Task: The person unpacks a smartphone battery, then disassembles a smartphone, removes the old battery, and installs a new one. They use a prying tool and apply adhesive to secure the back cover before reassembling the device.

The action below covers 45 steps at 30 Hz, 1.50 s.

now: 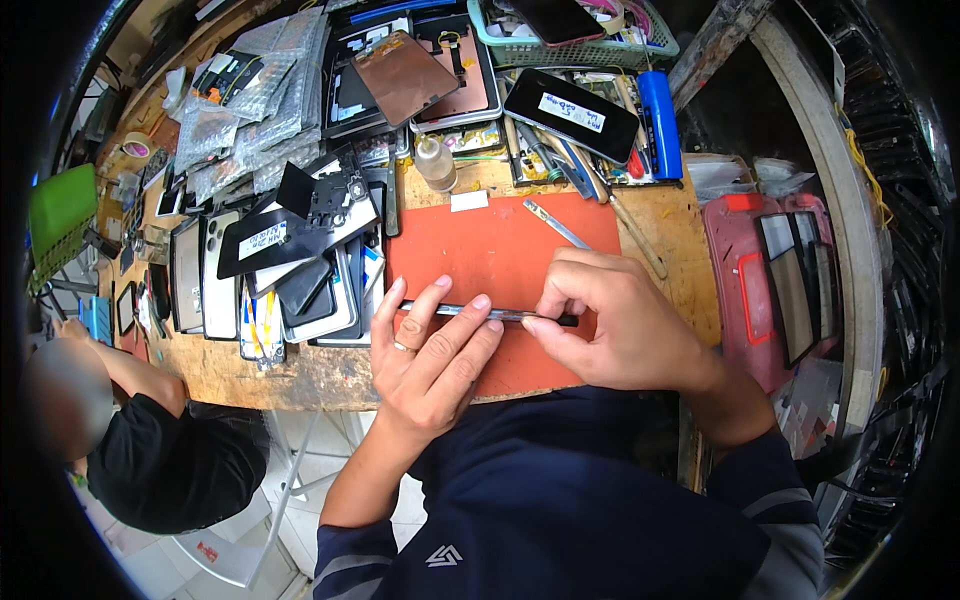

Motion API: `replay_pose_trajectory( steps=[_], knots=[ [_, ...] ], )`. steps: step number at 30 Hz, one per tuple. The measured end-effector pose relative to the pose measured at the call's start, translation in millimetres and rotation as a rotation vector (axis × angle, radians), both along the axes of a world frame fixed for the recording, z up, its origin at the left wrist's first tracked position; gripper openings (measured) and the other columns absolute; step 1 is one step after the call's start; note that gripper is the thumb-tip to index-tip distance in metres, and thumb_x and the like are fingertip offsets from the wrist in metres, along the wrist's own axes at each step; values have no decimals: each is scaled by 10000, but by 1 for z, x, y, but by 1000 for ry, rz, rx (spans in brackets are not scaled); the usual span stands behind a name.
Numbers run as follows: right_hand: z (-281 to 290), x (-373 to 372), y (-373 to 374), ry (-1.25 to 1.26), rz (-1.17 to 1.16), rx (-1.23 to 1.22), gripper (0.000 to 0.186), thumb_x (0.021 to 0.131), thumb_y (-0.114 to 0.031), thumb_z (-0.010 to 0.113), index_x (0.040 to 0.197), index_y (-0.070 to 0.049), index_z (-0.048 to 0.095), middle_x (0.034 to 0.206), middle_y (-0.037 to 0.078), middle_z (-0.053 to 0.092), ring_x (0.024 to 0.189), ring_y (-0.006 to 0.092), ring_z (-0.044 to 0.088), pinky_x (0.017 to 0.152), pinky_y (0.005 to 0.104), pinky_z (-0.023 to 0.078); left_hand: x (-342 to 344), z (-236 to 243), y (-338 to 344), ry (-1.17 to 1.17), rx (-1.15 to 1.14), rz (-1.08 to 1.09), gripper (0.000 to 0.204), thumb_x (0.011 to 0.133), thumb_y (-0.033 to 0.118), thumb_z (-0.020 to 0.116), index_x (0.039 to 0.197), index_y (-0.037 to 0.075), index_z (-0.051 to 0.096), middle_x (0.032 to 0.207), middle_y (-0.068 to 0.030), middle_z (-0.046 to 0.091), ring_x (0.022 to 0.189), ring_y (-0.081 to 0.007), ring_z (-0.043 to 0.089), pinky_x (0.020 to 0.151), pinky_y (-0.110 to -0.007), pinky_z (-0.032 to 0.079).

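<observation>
A slim, dark, straight bar with a shiny edge (510, 315) lies crosswise over the orange-red mat (500, 245); its kind I cannot make out. My left hand (437, 360), with a ring on one finger, holds its left and middle part, fingertips laid over it and the thumb hidden. Near its right end, the thumb and curled forefinger of my right hand (620, 320) pinch together. Just beyond that hand, a flat metal tool (555, 222) rests slanted on the mat. A small white piece (469, 201) lies at the mat's far edge, close to a clear squeeze bottle (435, 165).
Phone parts and casings (310, 250) are piled left of the mat, with bubble-wrapped packs (240, 110) behind. A black phone (572, 115), a blue cylinder (659, 125) and a green basket (570, 50) stand far right. A red case (735, 300) sits at right. Another person's sleeve (170, 470) is at left.
</observation>
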State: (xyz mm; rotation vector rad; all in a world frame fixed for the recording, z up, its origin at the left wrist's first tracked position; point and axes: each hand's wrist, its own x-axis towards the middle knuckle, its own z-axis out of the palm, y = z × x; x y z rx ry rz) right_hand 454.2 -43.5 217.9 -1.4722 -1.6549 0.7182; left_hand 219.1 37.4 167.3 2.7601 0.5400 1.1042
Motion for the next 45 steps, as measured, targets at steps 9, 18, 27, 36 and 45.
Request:
replay_pose_trajectory(
  steps=[9, 18, 27, 36, 45],
  knots=[
    [1, 0, 0, -42, 4, 20, 164, 917, -17, 811, 871, -19, 654, 839, 81, 635, 688, 212, 660, 559, 345, 505, 8, -2, -6, -21, -13, 58, 214, 907, 188, 819, 1120, 175, 833, 1250, -52, 795, 1245, -343, 721, 1169, -660, 437],
    [-15, 5, -6, -537, 90, 529, 110, 854, -132, 678, 903, -67, 606, 857, 60, 544, 757, 227, 617, 655, 367, 483, 11, -2, -7, -54, -94, 52, 284, 883, 148, 850, 1156, 145, 774, 1244, -43, 778, 1170, -302, 711, 1159, -586, 411],
    [-11, -1, -13, -547, 118, 453, 128, 884, -113, 712, 902, -58, 597, 892, 82, 570, 813, 248, 657, 683, 378, 508, 16, 4, 7, -88, -114, -31, 269, 815, 85, 876, 1061, 141, 780, 980, 13, 702, 915, -202, 668, 929, -435, 408],
    [-8, 4, -10, -168, 101, 170, 200, 981, -169, 761, 1027, -47, 609, 971, 131, 627, 915, 356, 687, 774, 460, 538, 21, 17, 4, -42, -239, 1, 196, 830, 130, 890, 971, 143, 755, 885, 9, 667, 860, -218, 621, 949, -426, 380],
    [-3, 119, 96, -683, -507, 307, 133, 987, -123, 692, 976, -55, 806, 943, 145, 779, 946, 344, 738, 830, 465, 559, 27, 14, 5, -62, -266, 16, 175, 850, 130, 878, 937, 117, 728, 896, -20, 680, 875, -243, 605, 963, -436, 369]
  ],
)
